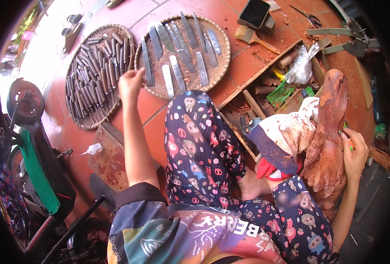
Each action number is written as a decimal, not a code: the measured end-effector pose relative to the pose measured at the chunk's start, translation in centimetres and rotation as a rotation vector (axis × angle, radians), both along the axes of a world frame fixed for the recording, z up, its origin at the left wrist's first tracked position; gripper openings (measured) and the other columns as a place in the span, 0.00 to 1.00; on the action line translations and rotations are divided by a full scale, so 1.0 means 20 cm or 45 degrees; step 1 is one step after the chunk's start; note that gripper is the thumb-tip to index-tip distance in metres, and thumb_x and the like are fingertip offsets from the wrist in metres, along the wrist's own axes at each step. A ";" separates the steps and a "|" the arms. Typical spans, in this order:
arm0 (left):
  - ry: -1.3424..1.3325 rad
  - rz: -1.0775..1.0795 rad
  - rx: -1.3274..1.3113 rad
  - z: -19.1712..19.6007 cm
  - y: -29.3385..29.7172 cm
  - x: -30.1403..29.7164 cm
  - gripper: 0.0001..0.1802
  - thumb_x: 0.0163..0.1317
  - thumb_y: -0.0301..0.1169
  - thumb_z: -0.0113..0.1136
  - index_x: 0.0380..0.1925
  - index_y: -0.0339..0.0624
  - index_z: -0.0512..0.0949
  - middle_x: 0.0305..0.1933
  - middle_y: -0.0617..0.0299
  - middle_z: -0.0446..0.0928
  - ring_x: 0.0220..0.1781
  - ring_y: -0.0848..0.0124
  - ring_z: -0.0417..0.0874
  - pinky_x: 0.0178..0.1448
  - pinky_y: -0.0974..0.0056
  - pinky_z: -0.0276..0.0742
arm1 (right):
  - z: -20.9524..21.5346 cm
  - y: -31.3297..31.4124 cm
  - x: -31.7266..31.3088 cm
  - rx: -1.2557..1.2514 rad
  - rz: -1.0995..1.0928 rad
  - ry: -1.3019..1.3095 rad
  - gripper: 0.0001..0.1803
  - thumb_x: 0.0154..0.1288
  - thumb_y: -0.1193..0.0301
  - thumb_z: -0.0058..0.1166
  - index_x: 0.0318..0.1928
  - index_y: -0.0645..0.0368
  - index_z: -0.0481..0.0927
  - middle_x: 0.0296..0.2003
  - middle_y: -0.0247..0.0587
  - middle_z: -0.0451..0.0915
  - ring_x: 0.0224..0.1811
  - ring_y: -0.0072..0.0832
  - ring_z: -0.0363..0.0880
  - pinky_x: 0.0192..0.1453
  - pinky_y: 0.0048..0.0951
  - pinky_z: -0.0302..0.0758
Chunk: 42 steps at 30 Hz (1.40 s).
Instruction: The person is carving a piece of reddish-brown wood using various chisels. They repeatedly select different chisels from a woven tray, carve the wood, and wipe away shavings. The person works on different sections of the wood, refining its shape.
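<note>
My left hand (132, 83) is raised between two round woven trays, its fingers curled closed; anything inside them is too small to make out. Beneath and beside it, the left tray (81, 123) bears many carving tools (99, 72) with dark wooden handles. Flat blades (163, 37) lie spread on the other tray (221, 57). On the right, a reddish-brown wood carving (329, 132) stands tilted against my leg. My right hand (357, 152) grips its right side. A small green and orange thing (351, 145) shows by those fingers; whether it is held I cannot tell.
A dusty cloth (285, 136) lies against the carving. Beyond it sits a wooden box (261, 72) with wood pieces and a plastic bag (301, 66). A brush (256, 38), a phone (254, 14) and scissors (307, 16) lie farther off. A motorbike (32, 145) stands left.
</note>
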State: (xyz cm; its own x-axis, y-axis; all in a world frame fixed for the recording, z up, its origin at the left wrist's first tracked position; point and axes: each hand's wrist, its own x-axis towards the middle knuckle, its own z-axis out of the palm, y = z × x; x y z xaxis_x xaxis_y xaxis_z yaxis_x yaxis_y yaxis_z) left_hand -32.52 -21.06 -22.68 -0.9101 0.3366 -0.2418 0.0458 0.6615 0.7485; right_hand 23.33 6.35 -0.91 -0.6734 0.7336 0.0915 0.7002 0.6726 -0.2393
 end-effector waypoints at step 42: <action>0.393 -0.462 -0.645 -0.44 1.12 -0.22 0.40 0.47 0.57 0.80 0.45 0.29 0.86 0.51 0.38 0.86 0.56 0.46 0.87 0.61 0.50 0.83 | 0.00 0.01 -0.03 0.135 0.064 0.035 0.08 0.64 0.69 0.66 0.40 0.59 0.88 0.35 0.44 0.88 0.39 0.41 0.87 0.44 0.38 0.80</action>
State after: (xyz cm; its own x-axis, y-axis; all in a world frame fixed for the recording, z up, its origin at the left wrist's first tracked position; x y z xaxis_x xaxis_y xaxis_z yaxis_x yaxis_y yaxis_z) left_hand -36.84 1.31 -31.41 -0.8138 0.5466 -0.1975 0.4914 0.8286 0.2684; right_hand 22.73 6.54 -1.00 -0.7052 0.6842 0.1858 0.6590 0.7293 -0.1840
